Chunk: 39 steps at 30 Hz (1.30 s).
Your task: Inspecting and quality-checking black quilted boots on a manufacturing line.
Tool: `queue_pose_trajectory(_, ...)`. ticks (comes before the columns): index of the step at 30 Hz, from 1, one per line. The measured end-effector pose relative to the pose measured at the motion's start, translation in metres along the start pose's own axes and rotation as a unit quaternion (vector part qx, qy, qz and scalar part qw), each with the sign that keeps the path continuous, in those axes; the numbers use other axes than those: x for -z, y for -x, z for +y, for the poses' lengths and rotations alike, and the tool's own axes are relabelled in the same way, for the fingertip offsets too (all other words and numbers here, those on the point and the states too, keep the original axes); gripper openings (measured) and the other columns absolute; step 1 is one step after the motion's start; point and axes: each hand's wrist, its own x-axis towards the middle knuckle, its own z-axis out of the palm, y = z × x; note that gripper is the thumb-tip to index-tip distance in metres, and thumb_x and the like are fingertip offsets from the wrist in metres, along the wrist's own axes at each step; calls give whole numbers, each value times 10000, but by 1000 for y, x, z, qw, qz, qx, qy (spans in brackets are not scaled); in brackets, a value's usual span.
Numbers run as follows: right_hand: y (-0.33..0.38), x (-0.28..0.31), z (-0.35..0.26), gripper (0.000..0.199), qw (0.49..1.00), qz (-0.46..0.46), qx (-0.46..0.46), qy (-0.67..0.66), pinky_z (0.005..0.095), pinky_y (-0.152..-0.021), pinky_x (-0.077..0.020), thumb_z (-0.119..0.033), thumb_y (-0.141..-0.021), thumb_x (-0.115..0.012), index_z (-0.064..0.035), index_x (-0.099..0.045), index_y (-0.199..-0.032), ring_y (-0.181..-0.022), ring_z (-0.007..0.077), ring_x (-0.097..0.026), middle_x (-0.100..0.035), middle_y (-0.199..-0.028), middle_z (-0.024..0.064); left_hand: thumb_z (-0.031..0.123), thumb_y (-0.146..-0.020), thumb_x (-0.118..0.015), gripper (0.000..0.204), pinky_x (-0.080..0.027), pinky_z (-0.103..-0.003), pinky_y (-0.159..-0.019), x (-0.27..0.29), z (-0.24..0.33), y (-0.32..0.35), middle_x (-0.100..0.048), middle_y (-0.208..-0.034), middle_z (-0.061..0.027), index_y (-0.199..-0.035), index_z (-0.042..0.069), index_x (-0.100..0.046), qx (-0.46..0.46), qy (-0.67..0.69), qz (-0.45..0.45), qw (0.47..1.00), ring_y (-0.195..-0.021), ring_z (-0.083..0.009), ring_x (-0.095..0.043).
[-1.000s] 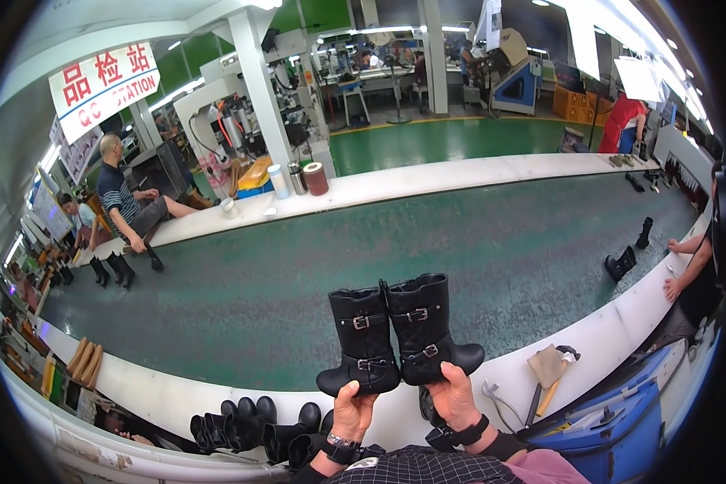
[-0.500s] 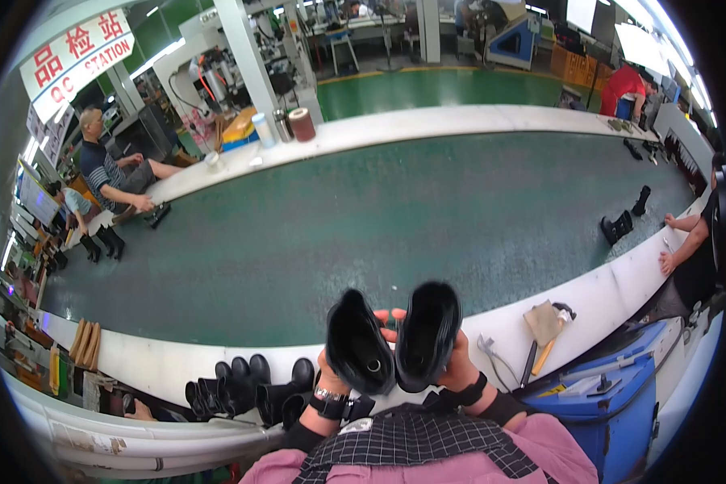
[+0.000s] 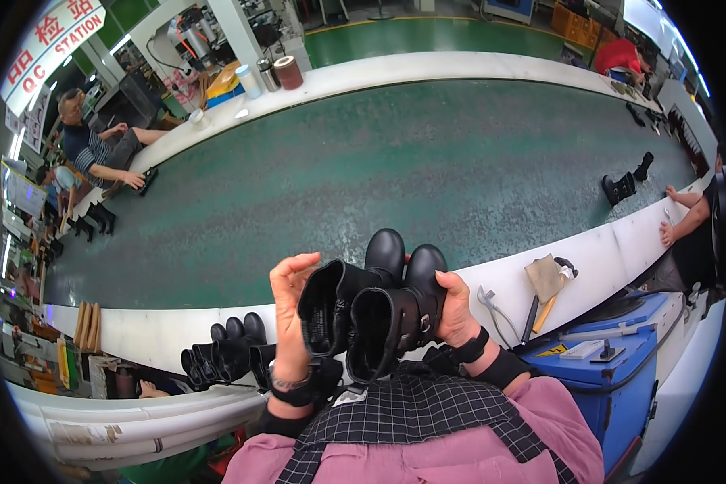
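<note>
Two black ankle boots are held up side by side in front of me, toes pointing away and shaft openings toward me. The right boot (image 3: 425,278) has a buckled strap on its side, and my right hand (image 3: 457,313) grips it around the foot, thumb on top. Beside the left boot (image 3: 385,256), my left hand (image 3: 289,323) is raised with its fingers stretched out; I cannot tell whether its palm touches the shaft. Black bands circle both wrists.
More black boots (image 3: 232,355) stand at left on the white ledge (image 3: 145,331). Pincers (image 3: 496,313), a hammer (image 3: 545,313) and a tan cloth pad (image 3: 543,277) lie at right by a blue cart (image 3: 613,379). Beyond runs a green conveyor belt (image 3: 298,177), with co-workers (image 3: 89,149) alongside.
The boots have tilted from openings up to toes away, their openings now facing me. My left hand has come off its grip and moved out to the left with its fingers extended.
</note>
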Motion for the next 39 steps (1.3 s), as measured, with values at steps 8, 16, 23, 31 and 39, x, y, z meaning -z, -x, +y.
queue_pose_trajectory(8,-6,-4,2,594,1000,4,28,2,425,-856,-530,-357,-808,-548,2,-443,-1269,-953,313,-636,-590,-1099,225,167,-872,-564,523,-415,-274,-851,-1,66,-4,-580,-1042,-115,-1326,19,-352,66,-25,-168,983,-937,-150,-556)
queue_pose_trajectory(16,-12,-4,-8,559,997,4,57,-56,451,-890,-513,-396,-834,-528,-7,-466,-1230,-981,336,-627,-588,-1119,226,-169,-728,-387,348,-455,-225,-746,-4,43,-30,-636,-885,-116,-1026,0,-449,-60,-232,-118,964,-776,-124,-584)
queue_pose_trajectory(23,-15,-2,-29,538,996,11,78,-33,443,-863,-522,-405,-852,-510,-2,-492,-1208,-943,316,-636,-605,-1081,216,74,-808,-667,218,-479,-270,-640,-32,46,-47,-636,-840,-148,-912,-14,-497,-93,-229,-146,958,-709,-168,-609)
queue_pose_trajectory(31,-22,5,-49,451,996,26,87,-26,448,-908,-495,-381,-874,-502,-20,-521,-1144,-1004,303,-617,-592,-1119,182,131,-741,-662,209,-468,-373,-602,-31,28,-98,-575,-649,-177,-797,-66,-621,-27,-377,-288,880,-636,-274,-588)
queue_pose_trajectory(39,-10,29,-88,442,961,120,120,217,377,-913,-450,-332,-904,-538,-25,-481,-1218,-1052,239,-558,-568,-1175,137,90,-794,-612,157,-383,-228,-471,9,-58,-163,-587,-601,16,-688,-24,-632,181,-207,-178,945,-526,-43,-505)
